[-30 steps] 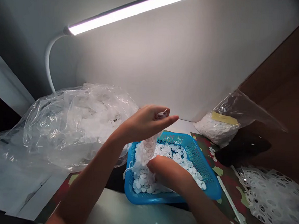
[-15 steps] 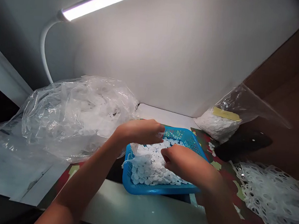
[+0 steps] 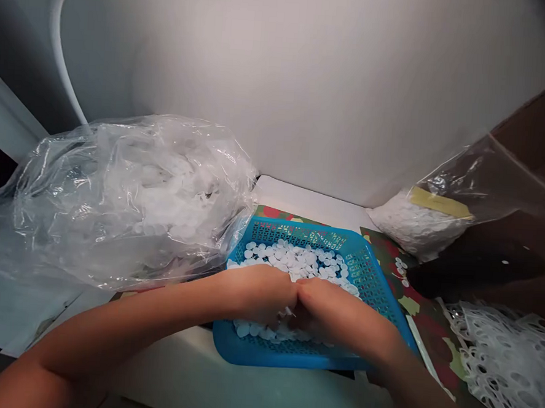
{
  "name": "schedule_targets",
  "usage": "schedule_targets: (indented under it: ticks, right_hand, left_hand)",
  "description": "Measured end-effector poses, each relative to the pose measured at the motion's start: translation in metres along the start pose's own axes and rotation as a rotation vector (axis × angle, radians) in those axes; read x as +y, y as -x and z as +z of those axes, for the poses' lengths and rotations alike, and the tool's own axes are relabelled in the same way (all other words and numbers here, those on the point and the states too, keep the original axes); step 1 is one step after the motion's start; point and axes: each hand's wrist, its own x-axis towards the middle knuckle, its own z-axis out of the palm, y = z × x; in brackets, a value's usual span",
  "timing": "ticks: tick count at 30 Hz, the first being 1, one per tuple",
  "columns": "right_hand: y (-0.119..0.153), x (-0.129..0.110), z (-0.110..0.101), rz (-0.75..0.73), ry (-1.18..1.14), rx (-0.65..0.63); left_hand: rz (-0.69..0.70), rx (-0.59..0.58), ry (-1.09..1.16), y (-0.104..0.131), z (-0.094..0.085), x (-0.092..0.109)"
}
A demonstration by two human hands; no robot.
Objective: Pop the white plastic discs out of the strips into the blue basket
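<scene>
A blue perforated basket [image 3: 373, 284] holds a layer of small white discs [image 3: 308, 261]. Over the near middle of the basket, my left hand [image 3: 264, 293] and my right hand [image 3: 324, 302] meet, their fingers curled inward and pointing down. Small white pieces show at the fingertips of my left hand, too small to make out. The fingers of my right hand are closed and mostly hidden behind its back, so what they hold cannot be seen.
A large clear bag [image 3: 129, 201] of white pieces lies at the left. Toward the back right stands a clear bag [image 3: 410, 221] with a yellow label. White perforated scraps [image 3: 512, 366] are piled at the right edge. A lamp arm [image 3: 63, 49] rises at the back left.
Both hands have come closer together and lower, toward the near side of the basket. The view has shifted, and more discs at the back of the basket now show.
</scene>
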Motion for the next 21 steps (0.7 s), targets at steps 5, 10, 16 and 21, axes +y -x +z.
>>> schedule_targets:
  ticks: [5, 10, 16, 21]
  right_hand:
    - [0.000, -0.002, 0.004, -0.015, 0.086, 0.075]
    - [-0.002, -0.001, 0.008, 0.012, 0.145, 0.073]
    - [0.002, 0.007, 0.009, -0.044, 0.160, 0.077]
    - [0.014, 0.015, 0.004, -0.139, 0.021, 0.058]
  left_hand:
    - [0.082, 0.112, 0.010, 0.002, 0.018, -0.011]
    - [0.126, 0.174, -0.056, 0.002, 0.033, -0.017]
    - [0.083, 0.103, -0.014, 0.003, 0.030, -0.015]
    - [-0.014, 0.089, 0.122, 0.005, 0.020, -0.015]
